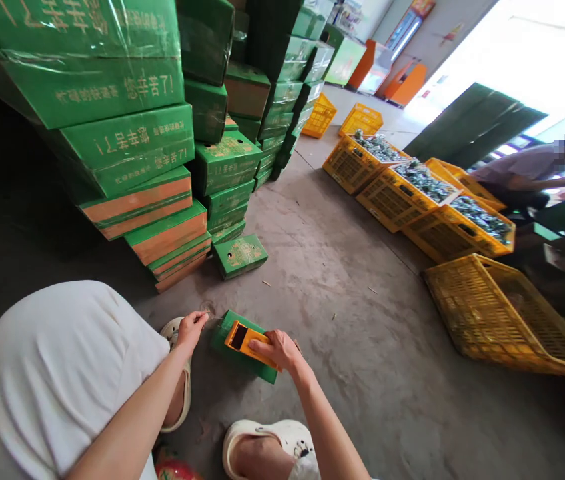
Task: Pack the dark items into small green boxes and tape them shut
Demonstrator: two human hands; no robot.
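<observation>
A closed green carton (268,375) lies on the floor between my feet. Over its top, my right hand (277,348) grips an orange tape dispenser (250,341) with a dark opening at its far end. My left hand (195,327) is beside the carton's left end, thumb and fingertips pinched together. Whatever is between those fingertips is too small to make out. A second green carton (240,256) with a printed top rests on the floor a little farther ahead.
Tall stacks of green cartons (137,143) stand at the left. To the right are yellow crates (387,200) filled with small wrapped items, and a tilted yellow crate (502,320). A person (517,163) crouches behind them. Bare concrete floor (312,247) runs between.
</observation>
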